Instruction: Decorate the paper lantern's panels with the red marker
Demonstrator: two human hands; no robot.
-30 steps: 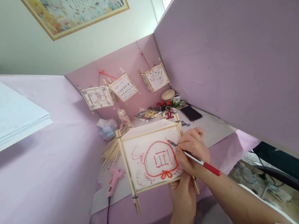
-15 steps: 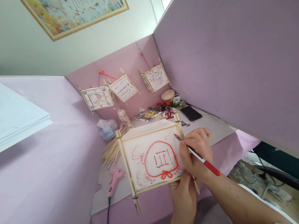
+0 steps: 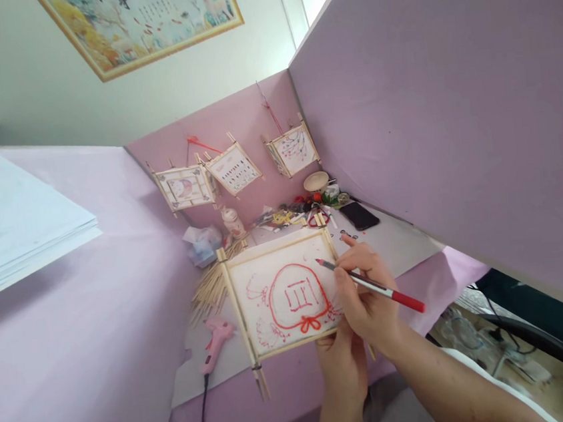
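A lantern frame of thin wooden sticks with white paper sides [image 3: 256, 307] is held up, tilted, over the near part of the table. Its front panel bears a red rounded outline with strokes inside, a red bow below and fine red sprigs around. My left hand [image 3: 342, 359] grips the lower right edge from below, its fingers partly hidden behind the panel. In my right hand [image 3: 367, 289] is a red and white pen [image 3: 383, 289], pinched between thumb and fingers, its tip at the panel's upper right, by a small faint curved mark.
A pink glue gun [image 3: 217, 342] with a black cord lies left of the frame, near thin sticks [image 3: 212, 289]. Behind are a figurine [image 3: 232, 221], a black phone [image 3: 359, 215] and scissors [image 3: 318, 219]. Finished lanterns [image 3: 234, 169] hang at the back wall.
The lantern frame's right side has shifted slightly left and its tilt has changed. The pen tip has moved left and a little down, and the pen lies flatter in my right hand.
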